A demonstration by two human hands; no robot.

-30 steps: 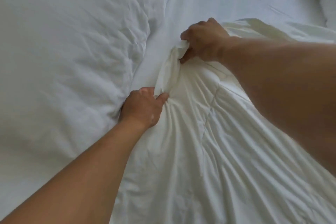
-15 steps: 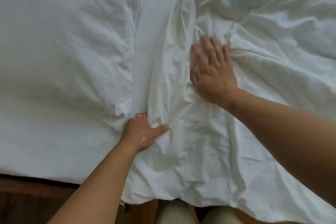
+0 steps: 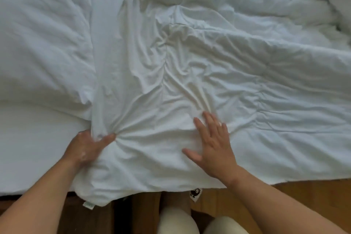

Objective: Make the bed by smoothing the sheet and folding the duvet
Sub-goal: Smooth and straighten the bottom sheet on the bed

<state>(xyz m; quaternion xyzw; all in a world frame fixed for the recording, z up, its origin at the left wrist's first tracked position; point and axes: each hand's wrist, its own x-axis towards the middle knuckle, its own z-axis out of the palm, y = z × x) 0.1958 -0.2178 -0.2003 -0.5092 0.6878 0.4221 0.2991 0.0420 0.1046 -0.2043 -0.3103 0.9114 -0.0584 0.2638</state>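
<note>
A white duvet (image 3: 218, 74) lies crumpled over the middle and right side of the bed, full of folds and wrinkles. Its near edge hangs a little over the side of the bed, close to the person. The left hand (image 3: 86, 148) is at the left part of that near edge. Its fingers (image 3: 106, 138) are closed tight on a bunch of the duvet cloth, and many creases run out from that spot like rays. The right hand (image 3: 214, 144) lies flat on top of the duvet, a little way to the right of the left hand. Its fingers (image 3: 210, 119) are spread wide and straight, holding nothing, just pressing down on the cloth. To the left, the white sheet (image 3: 34, 142) on the mattress is bare and looks smooth and flat. Above it sits a puffy white pillow (image 3: 41, 43) with soft wrinkles. A small tag (image 3: 88, 205) hangs from the duvet's low corner. Below the bed edge there is a brown wooden floor (image 3: 303, 195), and the person's 2 knees (image 3: 178, 220) in light trousers show at the bottom.
</note>
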